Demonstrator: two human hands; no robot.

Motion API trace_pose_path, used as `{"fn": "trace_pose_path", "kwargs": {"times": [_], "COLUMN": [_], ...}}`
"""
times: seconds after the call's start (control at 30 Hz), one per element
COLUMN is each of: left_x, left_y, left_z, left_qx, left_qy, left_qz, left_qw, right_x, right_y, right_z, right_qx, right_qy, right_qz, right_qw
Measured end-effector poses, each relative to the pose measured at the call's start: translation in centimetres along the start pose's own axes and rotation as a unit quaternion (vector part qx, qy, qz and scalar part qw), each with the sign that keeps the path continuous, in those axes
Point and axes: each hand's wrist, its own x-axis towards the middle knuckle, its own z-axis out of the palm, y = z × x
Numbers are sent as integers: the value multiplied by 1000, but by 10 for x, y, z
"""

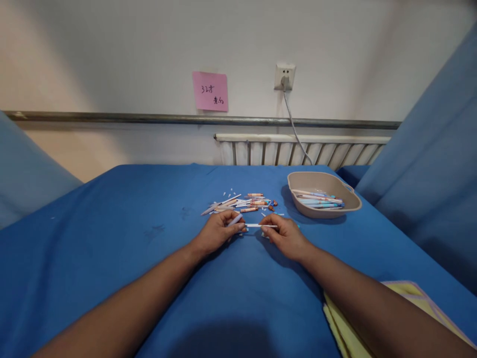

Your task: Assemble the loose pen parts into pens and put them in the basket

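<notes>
1. My two hands are both grasping: my left hand (pixel 219 231) holds one pale lavender barrel (pixel 235 219), and my right hand (pixel 286 236) pinches one thin white rod (pixel 253 225).
2. That single rod bridges the gap between my hands, its other end reaching my left fingertips, just above the blue sheet (pixel 179 288).
3. Right beyond my knuckles lies one loose pile of pen parts (pixel 227 203), too tangled to count; I make out three orange-patterned pieces (pixel 255 195) and two small brown ones (pixel 275 203).
4. To the right stands one beige basin (pixel 352 204) holding several pens (pixel 320 203), overlapping beyond counting.
5. One yellow towel (pixel 406 288) lies under my right forearm.
6. On the wall: one pink note (pixel 210 91), one socket (pixel 280 69).
</notes>
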Motion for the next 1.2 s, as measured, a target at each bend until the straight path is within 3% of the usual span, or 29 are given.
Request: {"fn": "trace_pose_path", "kwargs": {"times": [0.17,0.43,0.67,1.2], "left_x": [0,1,0,-1], "left_y": [2,6,2,-2], "left_z": [-1,-16,-16,-15], "left_qx": [-14,80,168,212], "left_qy": [11,16,-41,-51], "left_qz": [-6,32,87,119], "left_qw": [1000,996,981,969], "right_x": [2,4,5,4], "right_y": [4,13,17,12], "right_z": [2,0,-2,-5], "right_qx": [34,62,27,-50], "right_qy": [11,54,66,59], "right_qz": [30,38,13,-36], "right_qw": [999,996,997,996]}}
